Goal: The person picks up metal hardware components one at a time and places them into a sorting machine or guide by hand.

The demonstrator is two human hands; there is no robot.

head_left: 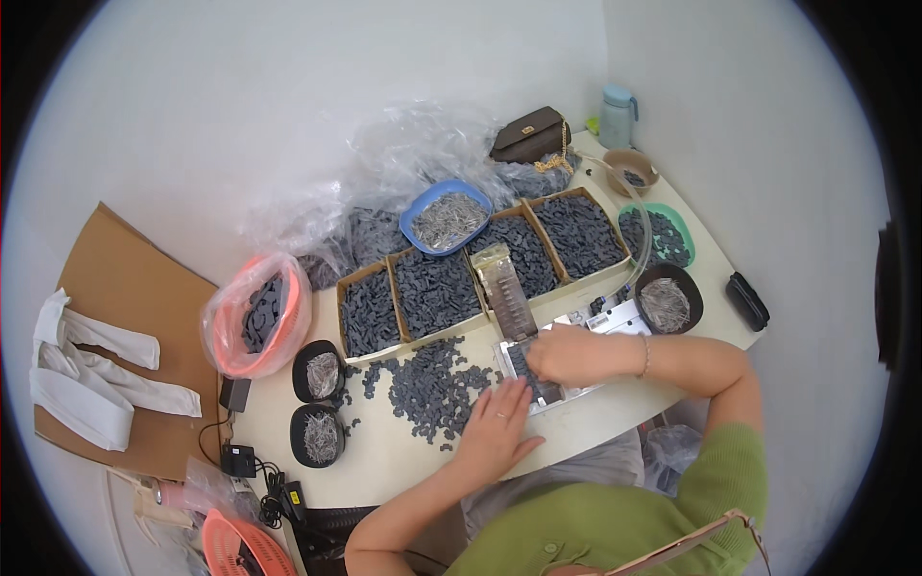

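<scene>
My left hand [497,424] lies with its fingers stretched out beside the near left edge of a metal fixture [545,403]. Dark small parts sit in rows in the fixture's recess. Over that recess my right hand [574,355] bends down with curled fingers; its fingertips are mostly hidden, and I cannot make out what they hold. A clear ribbed plastic block [506,293] leans at the fixture's far side. A loose pile of small dark grey plastic parts [432,392] spreads on the table to the left of my left hand.
Cardboard trays [403,338] full of grey parts line the back, with a blue basin [445,218] of metal pins on them. Black bowls [320,435] of pins stand left, another black bowl [669,299] right. A green tray [656,236], black case [746,300] and pink basket [257,317] flank these.
</scene>
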